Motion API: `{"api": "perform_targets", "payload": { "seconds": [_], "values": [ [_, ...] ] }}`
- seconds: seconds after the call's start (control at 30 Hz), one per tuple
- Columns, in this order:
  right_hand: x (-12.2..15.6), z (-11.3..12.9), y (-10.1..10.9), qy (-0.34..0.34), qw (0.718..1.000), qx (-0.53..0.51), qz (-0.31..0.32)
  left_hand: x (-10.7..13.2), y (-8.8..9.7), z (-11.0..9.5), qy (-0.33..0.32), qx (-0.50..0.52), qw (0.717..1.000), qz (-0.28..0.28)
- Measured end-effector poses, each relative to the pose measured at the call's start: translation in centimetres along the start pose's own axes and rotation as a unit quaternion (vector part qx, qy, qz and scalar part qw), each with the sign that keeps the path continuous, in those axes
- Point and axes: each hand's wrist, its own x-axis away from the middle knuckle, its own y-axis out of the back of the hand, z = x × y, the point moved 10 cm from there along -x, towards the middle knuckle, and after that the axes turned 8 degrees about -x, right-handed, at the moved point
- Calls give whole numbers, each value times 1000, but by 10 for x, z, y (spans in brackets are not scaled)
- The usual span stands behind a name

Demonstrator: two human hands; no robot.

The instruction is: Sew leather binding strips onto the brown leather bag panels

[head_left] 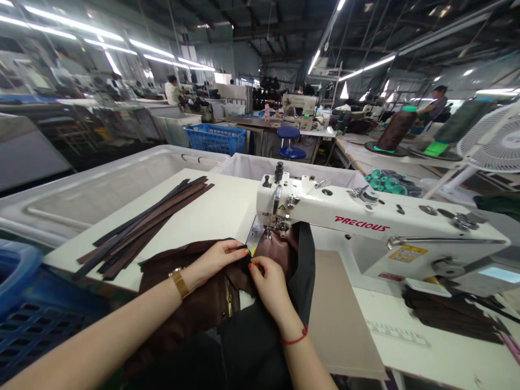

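Just in front of the needle end of a white sewing machine [325,206], both hands are pinched shut on a dark edge of a brown and black garment [184,303]. The left hand [215,262] grips the edge between thumb and fingers from the left, with a gold watch [179,281] on its wrist. The right hand [270,284] pinches it just beside, the fingertips of the two nearly meeting; a red cord [294,337] circles that wrist. The garment lies bunched over the near edge of the worktop [227,203], partly under the forearms, a brass zip [229,299] showing between the hands and the near edge of the picture. Some of its brown material runs beneath the needle area, and a black part curves up along the right side of the right hand.

On the left of the worktop, a loose bundle of black and brown strips [150,225] lies slantwise. Right of the garment sits a flat beige sheet [341,317], then a clear ruler [398,331] and a pile of dark brown pieces [449,317] near the machine's base. A blue basket [44,319] stands at the lower left. Farther back are a blue stool [288,132], a white fan [493,141] and a large brown thread cone [400,130].
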Motion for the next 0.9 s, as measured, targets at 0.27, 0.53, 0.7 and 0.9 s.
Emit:
{"api": "perform_targets", "payload": {
  "seconds": [0.27, 0.53, 0.7, 0.9],
  "values": [
    [0, -2, -3, 0, 1000, 5, 8, 0, -2, 1, -14, -19, 1000, -7],
    [-2, -3, -6, -14, 1000, 4, 17, -2, 3, -3, -49, -49, 997, -16],
    [-1, -10, -8, -59, 998, -20, 22, -2, 9, -1, -52, -41, 998, -9],
    [-1, -7, -10, -74, 997, -27, 25, -2, 15, -4, -38, -4, 999, -10]
  ]
}}
